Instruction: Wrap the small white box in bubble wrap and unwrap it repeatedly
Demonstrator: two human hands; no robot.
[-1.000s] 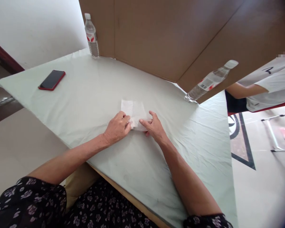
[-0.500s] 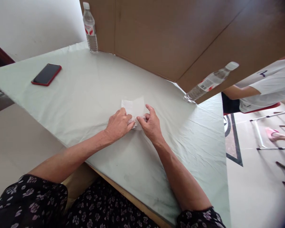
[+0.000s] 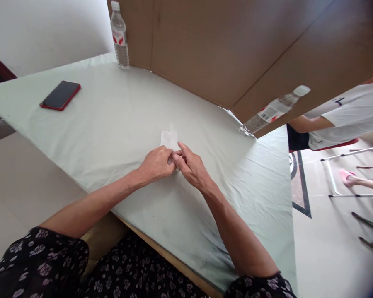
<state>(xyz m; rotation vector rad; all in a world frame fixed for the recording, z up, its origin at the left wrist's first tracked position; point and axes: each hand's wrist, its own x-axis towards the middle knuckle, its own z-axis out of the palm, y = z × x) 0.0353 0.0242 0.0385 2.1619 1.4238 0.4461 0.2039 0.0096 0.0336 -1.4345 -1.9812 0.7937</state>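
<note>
A small, thin white sheet (image 3: pixel 169 139), like paper or tissue, stands out beyond my fingers over the cloth. My left hand (image 3: pixel 157 163) is closed on its near edge, with the fingers curled under. Against it, my right hand (image 3: pixel 191 166) pinches at the same near part, thumb and fingers bent and touching the left fingertips. The bottom of the sheet is hidden between both hands, so I cannot see how it is folded there.
A pale green cloth (image 3: pixel 112 124) covers the table. Upright cardboard (image 3: pixel 199 45) borders the back, with a water bottle (image 3: pixel 119 37) at its left and another bottle (image 3: pixel 273 111) at its right. A phone (image 3: pixel 60 95) lies far left. A person in a white shirt (image 3: pixel 357 107) sits beyond the cardboard.
My hands have come together, the right one moving left to meet the left. The white sheet, spread wider before, now shows as a narrower piece.
</note>
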